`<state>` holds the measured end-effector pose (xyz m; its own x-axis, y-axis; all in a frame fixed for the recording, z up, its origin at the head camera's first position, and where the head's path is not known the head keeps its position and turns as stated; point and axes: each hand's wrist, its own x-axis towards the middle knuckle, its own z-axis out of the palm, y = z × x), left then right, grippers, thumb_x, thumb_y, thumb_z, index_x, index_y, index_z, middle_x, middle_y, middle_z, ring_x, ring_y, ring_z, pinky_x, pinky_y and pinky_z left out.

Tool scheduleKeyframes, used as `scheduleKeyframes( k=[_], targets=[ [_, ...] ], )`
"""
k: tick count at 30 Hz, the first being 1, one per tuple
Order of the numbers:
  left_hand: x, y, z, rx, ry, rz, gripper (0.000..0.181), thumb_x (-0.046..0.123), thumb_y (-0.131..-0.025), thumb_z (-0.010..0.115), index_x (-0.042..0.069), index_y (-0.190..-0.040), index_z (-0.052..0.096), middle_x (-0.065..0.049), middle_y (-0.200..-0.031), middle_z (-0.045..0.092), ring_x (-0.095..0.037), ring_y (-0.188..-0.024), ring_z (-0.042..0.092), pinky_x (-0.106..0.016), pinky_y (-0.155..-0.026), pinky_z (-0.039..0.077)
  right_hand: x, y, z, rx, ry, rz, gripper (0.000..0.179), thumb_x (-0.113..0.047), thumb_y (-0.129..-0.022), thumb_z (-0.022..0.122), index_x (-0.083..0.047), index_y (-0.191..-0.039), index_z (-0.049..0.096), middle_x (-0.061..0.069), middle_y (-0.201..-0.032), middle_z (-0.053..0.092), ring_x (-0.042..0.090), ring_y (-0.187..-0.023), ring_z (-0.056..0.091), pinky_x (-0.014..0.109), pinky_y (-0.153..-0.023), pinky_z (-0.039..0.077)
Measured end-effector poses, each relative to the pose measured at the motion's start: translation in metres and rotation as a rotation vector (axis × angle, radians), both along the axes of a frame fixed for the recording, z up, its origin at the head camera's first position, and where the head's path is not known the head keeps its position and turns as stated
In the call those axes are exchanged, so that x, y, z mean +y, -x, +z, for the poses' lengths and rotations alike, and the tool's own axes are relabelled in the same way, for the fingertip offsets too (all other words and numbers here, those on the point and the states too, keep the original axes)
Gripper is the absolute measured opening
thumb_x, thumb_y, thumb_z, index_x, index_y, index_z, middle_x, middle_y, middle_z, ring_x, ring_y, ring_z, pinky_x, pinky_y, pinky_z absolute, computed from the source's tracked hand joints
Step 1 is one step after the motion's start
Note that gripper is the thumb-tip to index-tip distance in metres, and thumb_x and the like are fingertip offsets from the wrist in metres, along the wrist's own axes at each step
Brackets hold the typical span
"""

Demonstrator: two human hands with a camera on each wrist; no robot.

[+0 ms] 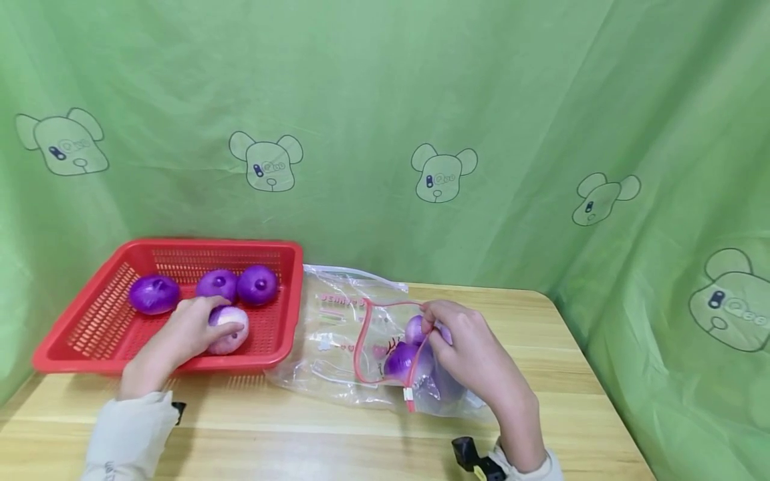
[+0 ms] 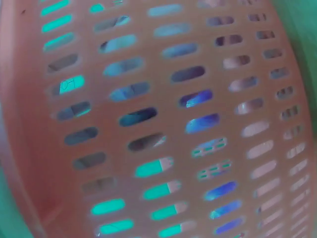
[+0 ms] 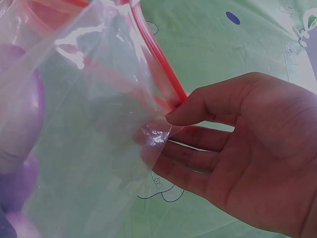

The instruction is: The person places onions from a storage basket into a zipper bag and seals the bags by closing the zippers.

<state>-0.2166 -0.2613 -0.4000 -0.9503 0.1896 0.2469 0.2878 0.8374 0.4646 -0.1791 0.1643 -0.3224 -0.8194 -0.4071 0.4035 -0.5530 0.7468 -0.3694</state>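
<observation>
My left hand [image 1: 183, 334] reaches over the near rim of a red plastic basket [image 1: 252, 363] and grips a purple-and-white onion [image 1: 233, 342], thumb on its near side. Behind it in the basket lie three more purple onions, among them a dark one [image 1: 154, 294] at the left. My right hand [image 1: 472, 351] pinches the red zip edge of a clear plastic bag [image 1: 337, 327] and holds its mouth up and apart. Inside the bag sit several onions [image 1: 400, 362]. In the right wrist view, thumb and fingertips meet at the clear film just below the red strip [image 3: 166, 64].
The bag lies on a wooden table [image 1: 289, 434] right of the basket. A white-and-red zip slider [image 1: 409, 395] hangs at the bag's near corner. Green curtains [image 1: 361, 220] close off the back and sides. The left wrist view shows mostly the slotted basket wall [image 2: 29, 148].
</observation>
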Motion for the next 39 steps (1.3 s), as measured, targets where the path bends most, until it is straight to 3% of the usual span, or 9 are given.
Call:
scheduleKeyframes(
  k=[3,9,13,20,28,34,39],
  targets=[
    [0.002,-0.001,0.000,-0.012,-0.023,0.025,0.053,0.034,-0.092,0.071,-0.005,-0.127,0.061,-0.027,-0.109,0.067,-0.042,-0.095,0.066,-0.057,-0.086,0.052,0.000,-0.001,0.001,-0.006,-0.003,-0.005,0.022,0.009,-0.080,0.062,-0.012,-0.084,0.063,0.001,-0.091,0.066,0.011,-0.078,0.055,0.031,-0.070,0.053],
    [0.008,-0.002,0.006,0.075,-0.095,0.020,0.041,0.031,-0.100,0.060,0.005,-0.132,0.060,-0.024,-0.125,0.062,-0.044,-0.114,0.058,-0.061,-0.097,0.044,-0.001,-0.001,0.002,0.001,-0.002,0.003,0.023,0.010,-0.078,0.060,-0.012,-0.084,0.063,0.003,-0.096,0.068,0.013,-0.081,0.058,0.031,-0.072,0.053],
    [0.010,-0.001,0.004,0.083,-0.114,-0.008,0.043,0.028,-0.098,0.064,0.003,-0.133,0.058,-0.024,-0.124,0.063,-0.043,-0.114,0.059,-0.060,-0.097,0.045,-0.001,-0.001,0.002,0.007,-0.011,0.003,0.023,0.010,-0.079,0.060,-0.012,-0.084,0.062,0.002,-0.094,0.067,0.013,-0.080,0.057,0.031,-0.071,0.052],
    [0.012,0.002,0.001,0.081,-0.103,-0.058,0.057,0.018,-0.086,0.078,-0.002,-0.134,0.054,-0.027,-0.123,0.061,-0.045,-0.112,0.059,-0.061,-0.090,0.050,0.000,-0.001,0.002,0.009,-0.009,0.001,0.023,0.010,-0.078,0.060,-0.012,-0.083,0.062,0.001,-0.091,0.065,0.012,-0.078,0.055,0.030,-0.069,0.052],
    [0.022,-0.002,0.008,0.098,-0.097,-0.117,0.058,0.010,-0.090,0.073,0.004,-0.142,0.050,-0.025,-0.135,0.054,-0.045,-0.126,0.048,-0.064,-0.098,0.044,0.001,-0.003,0.002,0.011,-0.004,0.002,0.023,0.010,-0.078,0.060,-0.012,-0.084,0.063,0.000,-0.090,0.065,0.012,-0.077,0.055,0.029,-0.068,0.051],
    [0.029,-0.007,0.016,0.087,-0.081,-0.100,0.061,0.015,-0.091,0.072,0.011,-0.147,0.047,-0.023,-0.142,0.048,-0.045,-0.133,0.039,-0.067,-0.096,0.044,0.002,-0.002,0.002,0.008,-0.005,-0.004,0.024,0.010,-0.078,0.060,-0.012,-0.084,0.063,0.002,-0.095,0.067,0.012,-0.081,0.058,0.031,-0.072,0.054],
    [0.036,-0.012,0.018,0.148,-0.075,-0.096,0.061,0.015,-0.091,0.073,0.012,-0.147,0.047,-0.024,-0.142,0.046,-0.045,-0.129,0.043,-0.067,-0.095,0.045,0.003,-0.003,0.002,0.005,-0.008,-0.005,0.024,0.011,-0.078,0.059,-0.013,-0.084,0.063,0.001,-0.093,0.066,0.010,-0.079,0.056,0.030,-0.071,0.053]
  ],
)
